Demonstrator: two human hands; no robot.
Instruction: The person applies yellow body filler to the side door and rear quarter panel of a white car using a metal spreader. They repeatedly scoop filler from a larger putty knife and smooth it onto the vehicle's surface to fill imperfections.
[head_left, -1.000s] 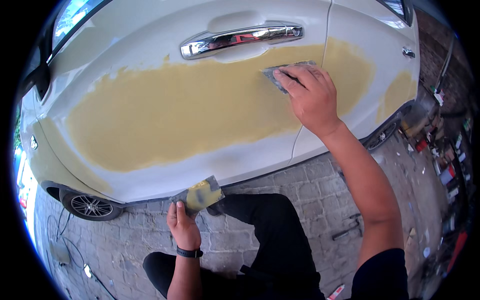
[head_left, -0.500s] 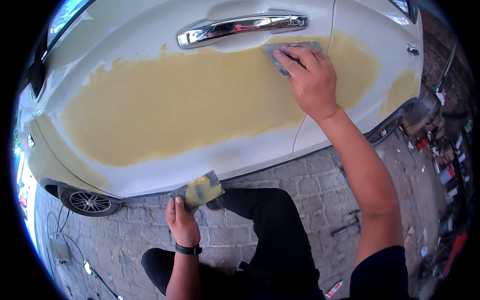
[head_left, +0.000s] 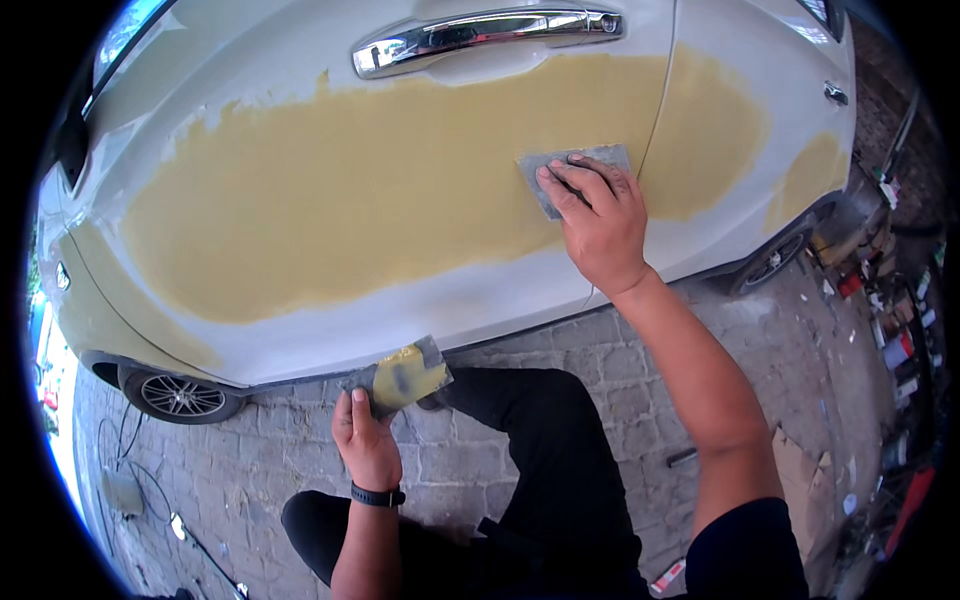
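A white car door carries a broad patch of yellowish filler beneath its chrome handle. My right hand grips a grey flat spreader laid on the filler, a little left of the seam between the doors. Low at the centre, my left hand holds a grey flat plate with a smear of yellow paste on it, just in front of the door's bottom edge.
Paving lies beneath my black-clad legs. The car's wheels show at lower left and right. Cables and a bucket-like object sit at left; cardboard, a tube and cluttered cans and bottles are at right.
My right hand with the spreader has moved down and slightly left, away from the handle's lower edge. The door appears higher in view. My left hand still holds the plate in about the same place.
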